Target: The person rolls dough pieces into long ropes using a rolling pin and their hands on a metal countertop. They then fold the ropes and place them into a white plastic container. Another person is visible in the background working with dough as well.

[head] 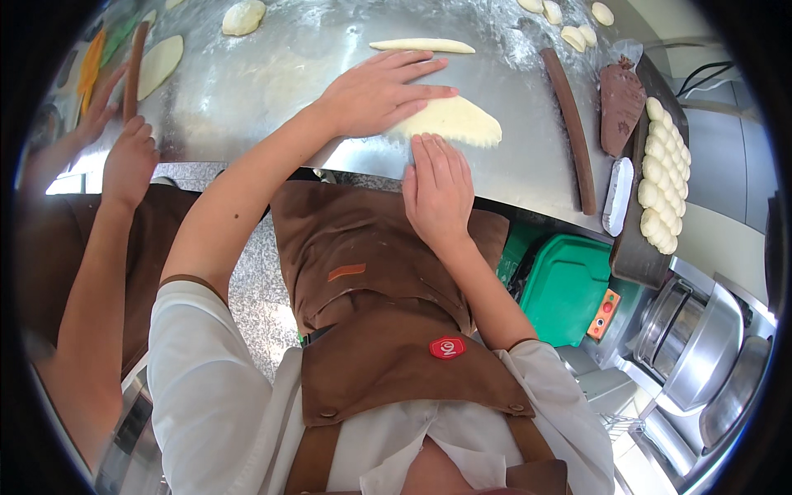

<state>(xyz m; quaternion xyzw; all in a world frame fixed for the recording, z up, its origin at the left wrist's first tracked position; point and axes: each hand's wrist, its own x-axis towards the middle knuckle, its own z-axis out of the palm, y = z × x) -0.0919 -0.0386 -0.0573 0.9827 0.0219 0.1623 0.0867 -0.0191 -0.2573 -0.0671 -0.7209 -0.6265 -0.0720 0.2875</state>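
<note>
A flat, thinly rolled piece of dough (461, 120) lies on the steel worktable (260, 99) in front of me. My left hand (390, 90) is spread palm down over its left part, fingers apart, hiding that end. At the near edge, which looks thin and ragged, the fingertips of my right hand (439, 185) touch the dough. Those fingers lie side by side and extended, gripping nothing I can see. Just beyond my left fingers is a long, slim dough roll (424, 46) with tapered ends.
To the right are a wooden rolling pin (570, 133), a piping bag of brown filling (620, 105), a white tray (617, 197) and a dark baking pan (640, 260) bearing braided dough (663, 176). Several dough pieces (575, 37) sit farther back. At left, a co-worker's hands (130, 158) hold another rolling pin (134, 74).
</note>
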